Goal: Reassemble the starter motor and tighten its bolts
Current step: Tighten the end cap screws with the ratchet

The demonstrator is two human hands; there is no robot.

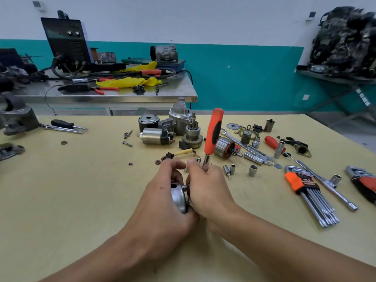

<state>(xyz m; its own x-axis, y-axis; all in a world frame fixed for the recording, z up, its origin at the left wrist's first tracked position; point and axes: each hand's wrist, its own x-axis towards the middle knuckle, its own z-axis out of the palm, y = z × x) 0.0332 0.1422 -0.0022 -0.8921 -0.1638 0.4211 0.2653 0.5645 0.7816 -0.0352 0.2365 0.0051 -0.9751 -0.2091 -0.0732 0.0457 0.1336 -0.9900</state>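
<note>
- The left hand (162, 200) is clenched round a round metal end cap (179, 197); the cap is held on edge just above the desk (71, 200), with fingers wrapped over its top and bottom.
- The right hand (207, 186) is closed round the steel shaft of an orange-handled driver (213, 131), and its knuckles are pressed against the right face of the cap.
- The driver is held nearly upright, its handle rising beyond the right hand and leaning slightly to the right. Its tip is hidden between the two hands, so what it meets cannot be told.
- A short stub (185, 187) on the cap is seen in the gap between the two hands.
- Just beyond the fingertips of both hands, a brush lead with a yellow sleeve (183, 152) is laid on the desk, with a small nut (157, 162) to its left.
- Further beyond the hands, the remaining starter parts are grouped: a solenoid (154, 136) lying on its side, a black cylindrical frame (148, 122) behind it, a nose housing (180, 115) standing upright, and a pinion drive (192, 131) beside the housing.
- An armature (225, 147) is laid just right of the driver's handle.
- Loose bolts (127, 134) are scattered beyond the left hand, left of the solenoid.
- To the right of the right hand, small sockets (253, 170) are stood on the desk; further right, a hex key set (305, 186) in an orange holder is laid.
- Far to the left of the left hand, a vise (16, 117) is seen at the desk's edge.
</note>
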